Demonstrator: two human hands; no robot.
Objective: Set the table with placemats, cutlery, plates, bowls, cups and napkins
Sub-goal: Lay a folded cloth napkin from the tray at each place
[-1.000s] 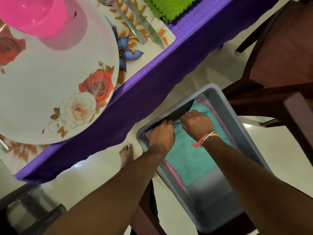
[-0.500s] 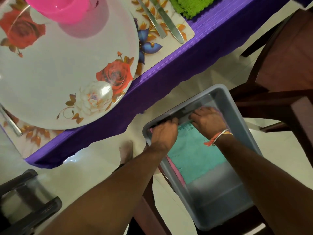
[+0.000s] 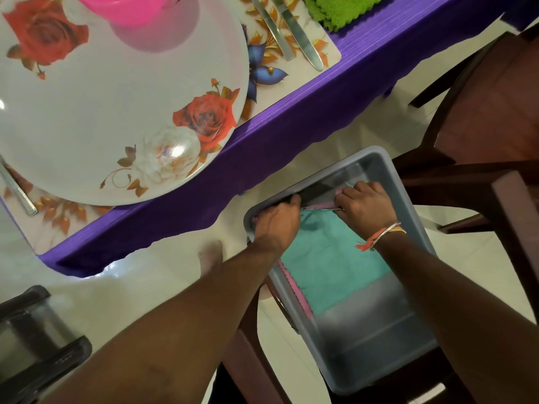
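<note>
A grey plastic bin (image 3: 402, 199) stands on a chair seat below the table. Inside lies a teal napkin (image 3: 329, 263) over a pink napkin (image 3: 294, 293) whose edge shows at the left and far end. My left hand (image 3: 277, 223) and my right hand (image 3: 364, 205) are both in the bin's far end, each pinching a far corner of the teal napkin. On the table a white rose-patterned plate (image 3: 116, 112) carries a pink bowl (image 3: 137, 10) on a floral placemat (image 3: 291, 68), with a knife (image 3: 300, 36) and another piece of cutlery (image 3: 271, 30) beside it.
A green napkin (image 3: 344, 10) lies at the table's far end on the purple tablecloth (image 3: 262, 147). A dark wooden chair (image 3: 481, 126) stands to the right. One utensil handle (image 3: 17, 191) lies left of the plate. My bare foot (image 3: 210, 255) is on the tiled floor.
Both hands have shifted toward the bin's far wall, taking the teal napkin's far edge with them and uncovering a strip of the pink one. The view has shifted.
</note>
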